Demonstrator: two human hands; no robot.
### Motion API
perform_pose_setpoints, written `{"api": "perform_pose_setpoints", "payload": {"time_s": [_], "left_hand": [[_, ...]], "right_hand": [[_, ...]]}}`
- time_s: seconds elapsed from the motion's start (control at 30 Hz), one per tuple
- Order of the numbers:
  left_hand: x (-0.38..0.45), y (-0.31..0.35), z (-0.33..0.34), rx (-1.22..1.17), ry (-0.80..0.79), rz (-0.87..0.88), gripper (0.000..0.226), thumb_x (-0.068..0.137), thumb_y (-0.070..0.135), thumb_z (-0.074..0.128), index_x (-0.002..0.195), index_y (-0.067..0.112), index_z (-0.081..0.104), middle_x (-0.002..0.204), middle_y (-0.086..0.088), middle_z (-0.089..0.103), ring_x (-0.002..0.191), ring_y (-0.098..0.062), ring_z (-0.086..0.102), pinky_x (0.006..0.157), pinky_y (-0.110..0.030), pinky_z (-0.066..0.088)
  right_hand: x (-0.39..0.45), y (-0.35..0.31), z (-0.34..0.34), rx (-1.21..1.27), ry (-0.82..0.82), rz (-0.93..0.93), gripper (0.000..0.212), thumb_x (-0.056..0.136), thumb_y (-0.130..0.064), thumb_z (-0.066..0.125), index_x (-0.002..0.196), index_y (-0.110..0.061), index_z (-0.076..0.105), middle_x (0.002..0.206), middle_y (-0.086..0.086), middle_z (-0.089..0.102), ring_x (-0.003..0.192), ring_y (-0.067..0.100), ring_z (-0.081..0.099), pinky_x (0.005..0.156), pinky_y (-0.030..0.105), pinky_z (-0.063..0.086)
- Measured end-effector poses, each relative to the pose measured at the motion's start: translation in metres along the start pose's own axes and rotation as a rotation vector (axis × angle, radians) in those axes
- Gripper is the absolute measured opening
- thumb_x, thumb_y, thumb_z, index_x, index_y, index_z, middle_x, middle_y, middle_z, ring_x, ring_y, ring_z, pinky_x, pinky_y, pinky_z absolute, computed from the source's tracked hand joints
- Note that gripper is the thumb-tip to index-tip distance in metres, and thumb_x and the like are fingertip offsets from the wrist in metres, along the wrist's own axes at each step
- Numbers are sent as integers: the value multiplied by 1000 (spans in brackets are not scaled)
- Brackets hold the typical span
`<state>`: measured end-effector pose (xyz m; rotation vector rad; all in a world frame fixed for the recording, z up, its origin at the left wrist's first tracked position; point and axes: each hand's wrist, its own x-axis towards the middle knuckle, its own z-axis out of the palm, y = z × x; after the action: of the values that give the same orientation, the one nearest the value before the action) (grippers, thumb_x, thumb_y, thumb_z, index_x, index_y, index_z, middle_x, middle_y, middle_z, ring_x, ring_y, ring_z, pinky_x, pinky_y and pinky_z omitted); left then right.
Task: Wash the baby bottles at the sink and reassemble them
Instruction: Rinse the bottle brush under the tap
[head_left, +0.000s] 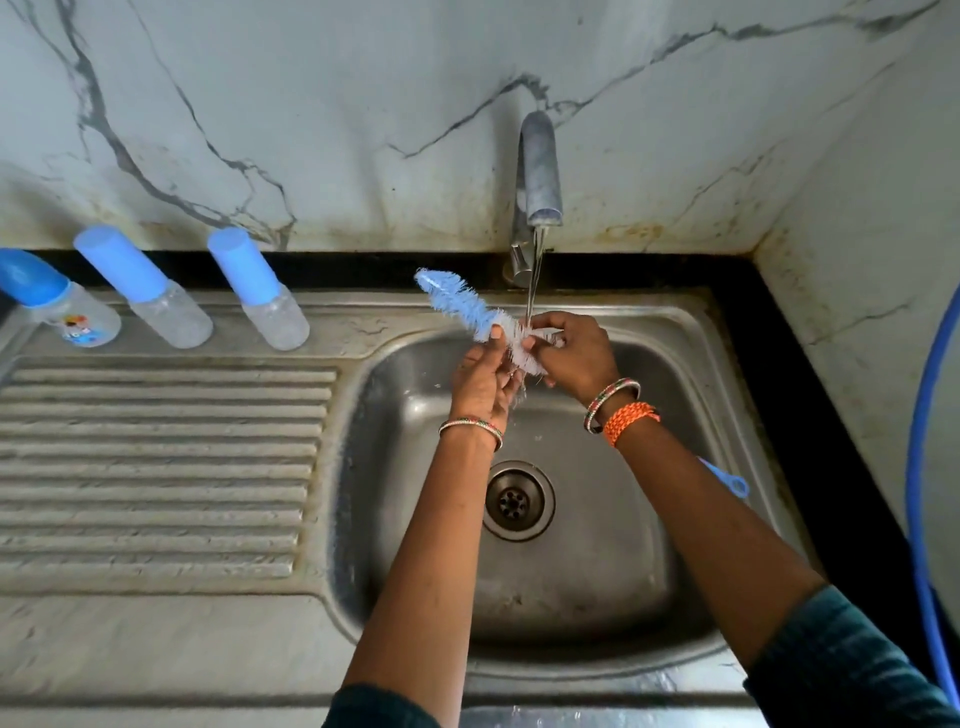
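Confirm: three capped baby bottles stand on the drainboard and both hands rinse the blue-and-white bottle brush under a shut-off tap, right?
Not quite. In the head view the steel tap is running onto the blue-and-white bottle brush. Three capped baby bottles and both hands, left and right, are as stated.

No text, brand or number is showing clearly enough to read. The bottle (78, 317) far left of the tap (540, 171) is carrying a coloured print, too blurred to read.
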<state>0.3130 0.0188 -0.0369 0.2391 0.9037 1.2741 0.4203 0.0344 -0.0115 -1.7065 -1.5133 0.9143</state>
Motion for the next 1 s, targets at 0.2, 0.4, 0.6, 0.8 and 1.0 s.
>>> {"api": "perform_pose_setpoints", "payload": {"time_s": [0.2, 0.4, 0.6, 0.8, 1.0], "left_hand": [[3, -3, 0, -105, -1, 20, 7, 93, 15, 56, 97, 15, 62, 68, 6, 66, 60, -3, 62, 57, -18, 54], [-10, -14, 5, 100, 107, 66, 22, 94, 24, 57, 112, 12, 62, 64, 10, 65, 50, 1, 58, 44, -15, 43], [-19, -21, 10, -76, 13, -35, 13, 96, 18, 50, 95, 21, 63, 66, 6, 59, 57, -6, 52, 63, -23, 43], [-8, -3, 2, -249, -32, -85, 20, 84, 16, 39, 68, 14, 53, 64, -2, 53, 58, -18, 50, 55, -27, 39], [-3, 3, 1, -79, -114, -51, 9, 95, 17, 53, 92, 12, 60, 78, -1, 64, 71, -13, 60, 73, -31, 47]], "right_hand": [[2, -10, -5, -341, 53, 28, 51, 76, -68, 60, 89, -21, 73, 92, 3, 71, 88, 19, 63, 72, 29, 47], [-5, -21, 8, -163, -82, 19, 40, 89, -30, 65, 56, -14, 49, 57, 0, 47, 55, 13, 41, 44, 21, 26], [-8, -17, 4, -14, 75, 14, 22, 84, -14, 69, 106, -8, 72, 96, 9, 73, 82, 10, 64, 64, 8, 42], [-15, -11, -3, 90, -35, 75, 19, 84, -8, 70, 103, -4, 71, 93, 16, 72, 51, 7, 58, 37, 12, 42], [-13, -13, -13, 172, -38, 117, 21, 87, -8, 67, 107, -1, 68, 84, 12, 71, 42, 4, 58, 37, 15, 42]]}}
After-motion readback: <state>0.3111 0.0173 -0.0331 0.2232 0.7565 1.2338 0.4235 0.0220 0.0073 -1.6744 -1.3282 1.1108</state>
